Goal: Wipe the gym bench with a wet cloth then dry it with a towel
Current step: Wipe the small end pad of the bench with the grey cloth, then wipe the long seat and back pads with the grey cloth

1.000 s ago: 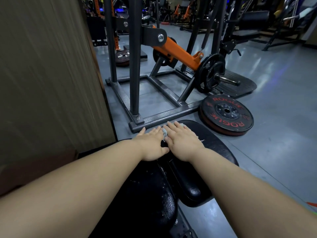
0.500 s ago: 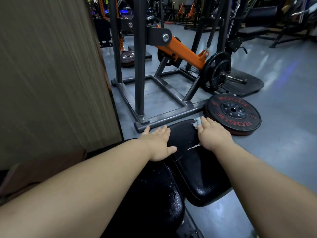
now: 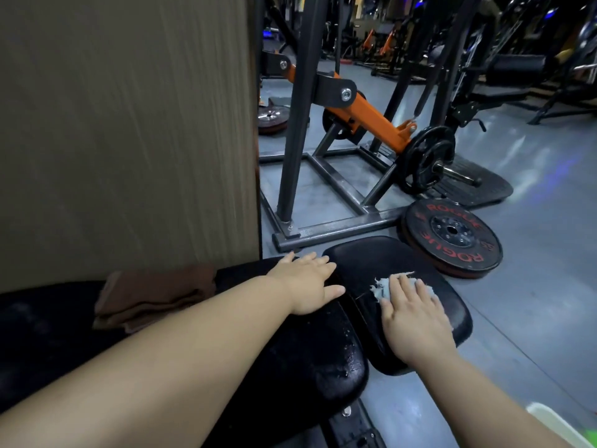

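Both bare arms reach forward. The left arm (image 3: 161, 367) runs from near left toward centre. The left hand (image 3: 307, 286) lies palm down, fingers (image 3: 315, 263) straight and close together, thumb (image 3: 334, 291) spread to the right. The right arm (image 3: 484, 399) enters from near right. The right hand (image 3: 413, 321) lies palm down, fingers straight, slightly spread, pointing far.

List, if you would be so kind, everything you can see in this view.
bench pads: two, black, centre foreground
wet cloth: one, pale blue, frayed, on the far pad
towel: one, brown, folded, on the black surface at left
Rogue weight plate: one, black with red lettering, floor beyond the bench
plate-loaded machine: one, dark frame, orange arm, behind the plate
wall panel: one, beige, left
left hand: one, flat on the near pad
right hand: one, flat on the cloth
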Tool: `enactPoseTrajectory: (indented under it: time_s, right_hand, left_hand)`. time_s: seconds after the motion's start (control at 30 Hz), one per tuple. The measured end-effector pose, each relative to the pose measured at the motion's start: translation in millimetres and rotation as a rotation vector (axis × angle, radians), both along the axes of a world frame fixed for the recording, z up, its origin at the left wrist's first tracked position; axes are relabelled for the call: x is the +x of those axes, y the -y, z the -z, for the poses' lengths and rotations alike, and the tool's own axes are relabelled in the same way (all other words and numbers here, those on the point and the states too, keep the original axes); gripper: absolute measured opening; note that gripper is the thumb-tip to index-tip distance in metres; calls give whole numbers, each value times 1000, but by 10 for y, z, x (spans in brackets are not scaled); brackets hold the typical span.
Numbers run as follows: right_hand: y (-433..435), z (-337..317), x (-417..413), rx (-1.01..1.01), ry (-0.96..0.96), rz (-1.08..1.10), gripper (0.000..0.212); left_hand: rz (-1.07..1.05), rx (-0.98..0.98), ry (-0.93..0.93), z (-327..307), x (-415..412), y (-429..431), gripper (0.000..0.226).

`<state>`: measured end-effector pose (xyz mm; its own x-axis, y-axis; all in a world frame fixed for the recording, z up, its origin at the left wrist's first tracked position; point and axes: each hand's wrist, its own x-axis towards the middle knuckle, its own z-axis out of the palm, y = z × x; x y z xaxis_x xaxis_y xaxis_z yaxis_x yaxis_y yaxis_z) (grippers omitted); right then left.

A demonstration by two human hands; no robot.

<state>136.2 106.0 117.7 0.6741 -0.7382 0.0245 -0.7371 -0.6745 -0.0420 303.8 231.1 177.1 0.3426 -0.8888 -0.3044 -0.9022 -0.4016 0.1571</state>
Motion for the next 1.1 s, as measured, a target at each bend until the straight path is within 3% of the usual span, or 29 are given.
enactPoseTrajectory:
  time_s: [0.13, 0.27, 0.43, 0.77, 0.87, 1.0, 1.1]
  right_hand:
    - [-165, 25, -38, 36, 81, -17, 50]
    - [-283, -6, -8, 107, 333, 12, 37]
    - [-384, -107, 56, 175, 348, 46, 36]
    - [-434, -336, 154, 433, 588, 89, 24]
    - [-478, -340, 160, 442, 674, 129, 23]
    - [-527, -300, 177, 427, 701, 149, 24]
    - [-535, -300, 168, 431, 753, 152, 25]
  left_hand:
    - [-30, -103, -11, -57, -161, -249, 59]
    - [-150, -181, -12, -104, -127, -625, 50]
    - [-383, -280, 75, -286, 176, -1210, 42]
    - [-575, -153, 55, -111, 555, -1785, 64]
    - [-556, -161, 123, -63, 612, -1830, 54]
    - [-459, -127, 235, -79, 676, -1828, 22]
    - [-481, -168, 250, -144, 722, -1803, 17]
